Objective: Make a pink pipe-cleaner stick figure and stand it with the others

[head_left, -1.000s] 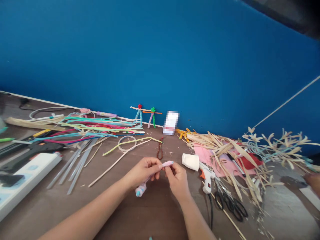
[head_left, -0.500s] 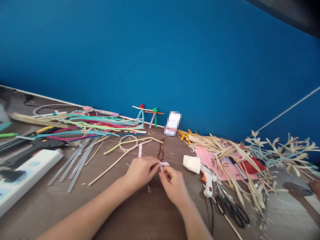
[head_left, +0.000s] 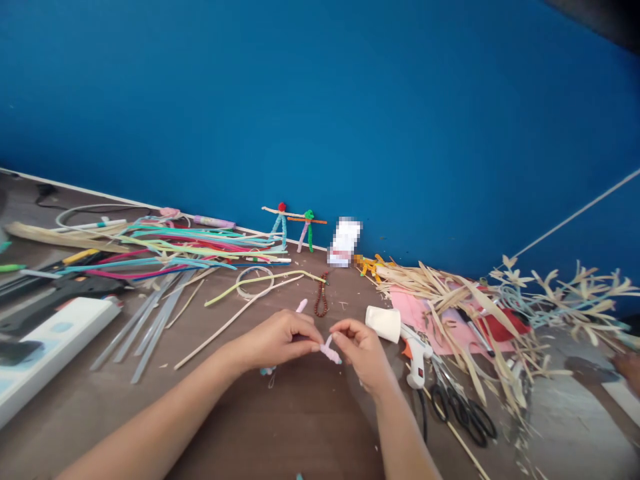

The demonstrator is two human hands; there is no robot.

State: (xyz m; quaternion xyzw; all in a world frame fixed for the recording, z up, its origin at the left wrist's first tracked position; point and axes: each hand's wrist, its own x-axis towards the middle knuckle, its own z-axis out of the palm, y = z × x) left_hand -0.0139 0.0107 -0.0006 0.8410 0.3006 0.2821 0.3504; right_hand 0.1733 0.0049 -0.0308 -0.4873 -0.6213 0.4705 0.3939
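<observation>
Between our fingertips, a pale pink fuzzy piece (head_left: 331, 355): our left hand (head_left: 286, 337) pinches it while our right hand (head_left: 364, 352) seems to grip its curled end, small as it shows. Just beyond our fingers lie brown beads (head_left: 321, 312); rightward, a white glue gun (head_left: 417, 368) and black-handled scissors (head_left: 460, 408); farthest, two stick figures (head_left: 283, 230) by a blue wall (head_left: 320, 120).
</observation>
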